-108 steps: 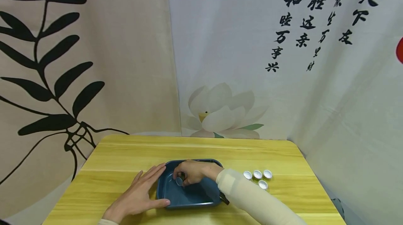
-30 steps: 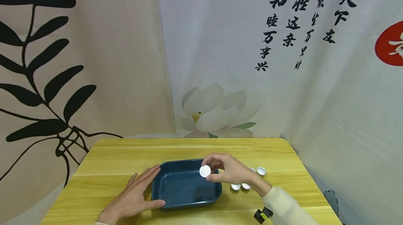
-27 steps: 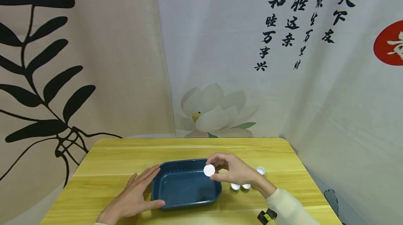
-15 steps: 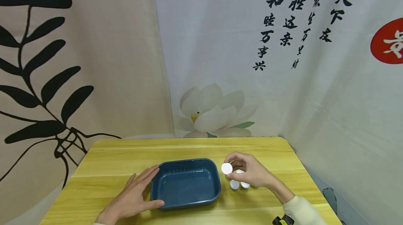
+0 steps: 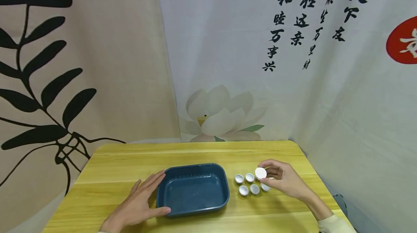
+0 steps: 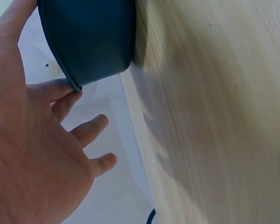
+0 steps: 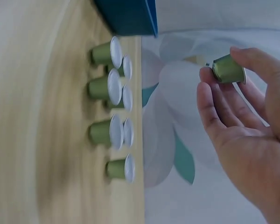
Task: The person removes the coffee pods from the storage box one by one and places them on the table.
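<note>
My right hand [image 5: 286, 180] pinches a green coffee capsule [image 7: 227, 70] between thumb and fingers, its white lid facing me in the head view. It is held up over the right end of a group of coffee capsules [image 5: 243, 190] on the table. These stand in two rows, lids up, with green bodies in the right wrist view. My left hand [image 5: 135, 202] rests against the left side of a dark blue baking dish [image 5: 192, 212], thumb at the near corner and straight fingers at the far corner. In the left wrist view, fingertips touch the dish's rim.
The wooden table [image 5: 146, 155] carries the dish at its middle, with the capsules just right of it. Behind the table hangs a pale cloth [image 5: 224, 44] printed with a lotus and black characters.
My right hand has gone from inside the dish out to the right, carrying a capsule past its right rim to the far end of the rows. My left hand stays at the dish.
</note>
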The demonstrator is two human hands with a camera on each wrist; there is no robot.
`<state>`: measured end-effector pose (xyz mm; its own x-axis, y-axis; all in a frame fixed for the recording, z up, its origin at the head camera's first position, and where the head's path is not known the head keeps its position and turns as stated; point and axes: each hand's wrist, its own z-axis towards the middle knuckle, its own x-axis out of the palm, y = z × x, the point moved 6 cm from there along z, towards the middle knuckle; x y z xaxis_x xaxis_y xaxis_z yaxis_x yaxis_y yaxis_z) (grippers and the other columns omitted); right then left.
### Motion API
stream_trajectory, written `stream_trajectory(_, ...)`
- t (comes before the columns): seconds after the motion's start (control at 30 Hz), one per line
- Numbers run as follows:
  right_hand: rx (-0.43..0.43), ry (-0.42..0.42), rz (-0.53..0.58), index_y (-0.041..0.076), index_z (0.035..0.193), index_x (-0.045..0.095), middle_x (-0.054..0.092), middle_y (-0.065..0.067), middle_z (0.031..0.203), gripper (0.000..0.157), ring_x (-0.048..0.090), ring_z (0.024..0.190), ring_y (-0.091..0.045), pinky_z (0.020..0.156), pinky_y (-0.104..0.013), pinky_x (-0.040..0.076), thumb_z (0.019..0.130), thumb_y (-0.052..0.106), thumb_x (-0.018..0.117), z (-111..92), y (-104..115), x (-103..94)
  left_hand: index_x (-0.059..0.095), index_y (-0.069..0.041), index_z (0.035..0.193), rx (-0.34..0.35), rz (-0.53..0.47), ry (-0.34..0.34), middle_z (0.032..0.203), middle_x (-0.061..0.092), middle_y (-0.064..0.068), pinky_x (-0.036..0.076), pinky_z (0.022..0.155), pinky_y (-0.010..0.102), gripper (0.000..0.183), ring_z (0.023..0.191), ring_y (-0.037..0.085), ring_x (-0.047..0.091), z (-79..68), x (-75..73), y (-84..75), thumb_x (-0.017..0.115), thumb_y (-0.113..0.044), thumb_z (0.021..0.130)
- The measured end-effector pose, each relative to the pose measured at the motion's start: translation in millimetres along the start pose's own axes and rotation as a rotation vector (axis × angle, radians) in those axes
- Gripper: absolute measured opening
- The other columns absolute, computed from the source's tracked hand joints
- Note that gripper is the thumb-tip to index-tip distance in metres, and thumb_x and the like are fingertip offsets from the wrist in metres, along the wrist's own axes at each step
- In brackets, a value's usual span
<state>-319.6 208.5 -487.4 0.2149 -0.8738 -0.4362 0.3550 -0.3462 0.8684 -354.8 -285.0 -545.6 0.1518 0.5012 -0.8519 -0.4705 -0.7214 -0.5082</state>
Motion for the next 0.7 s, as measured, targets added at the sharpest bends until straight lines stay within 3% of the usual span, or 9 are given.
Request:
stream_trajectory(0.17, 0.042, -0.058, -0.015, 0.002, 0.137, 0.071, 0.076, -0.023, 0.128, 0.035, 0.081, 0.109, -0.015, 0.089, -0.027, 0.069, 0.104, 0.007, 0.081, -12.7, -14.3, -12.8, 0.04, -0.018, 0.178, 0.0, 0.019, -0.012, 0.186, 0.037, 0.008, 0.021, 0.122, 0.094, 0.117, 0.167, 0.054, 0.04, 0.5, -0.4, 0.5, 0.084, -0.077, 0.088)
stream_trajectory(0.3, 0.1, -0.101, -0.031, 0.0, 0.137, 0.07, 0.075, -0.024, 0.129, 0.036, 0.079, 0.106, -0.009, 0.089, -0.026, 0.069, 0.103, 0.004, 0.081, -19.6, -26.0, -20.5, 0.04, -0.017, 0.177, 0.003, 0.026, -0.01, 0.186, 0.037, 0.008, 0.021, 0.122, 0.095, 0.117, 0.166, 0.053, 0.041, 0.0, -0.1, 0.7, 0.084, -0.078, 0.087)
stream_trajectory(0.53, 0.238, -0.171, -0.086, 0.002, 0.138, 0.071, 0.077, -0.019, 0.132, 0.043, 0.077, 0.11, -0.007, 0.094, -0.022, 0.066, 0.101, 0.018, 0.086, -27.6, -47.7, -34.9, 0.041, -0.017, 0.177, -0.002, 0.025, 0.0, 0.186, 0.038, 0.008, 0.02, 0.122, 0.095, 0.118, 0.167, 0.05, 0.042, 0.6, -1.4, -0.9, 0.084, -0.079, 0.087)
stream_trajectory(0.7, 0.302, -0.186, -0.093, 0.001, 0.138, 0.071, 0.077, -0.019, 0.134, 0.044, 0.077, 0.112, -0.008, 0.095, -0.021, 0.066, 0.101, 0.018, 0.087, -32.1, -64.3, -39.9, 0.04, -0.018, 0.177, -0.006, 0.026, 0.003, 0.186, 0.037, 0.009, 0.02, 0.122, 0.095, 0.117, 0.167, 0.049, 0.042, 1.3, -0.6, -0.4, 0.083, -0.08, 0.087)
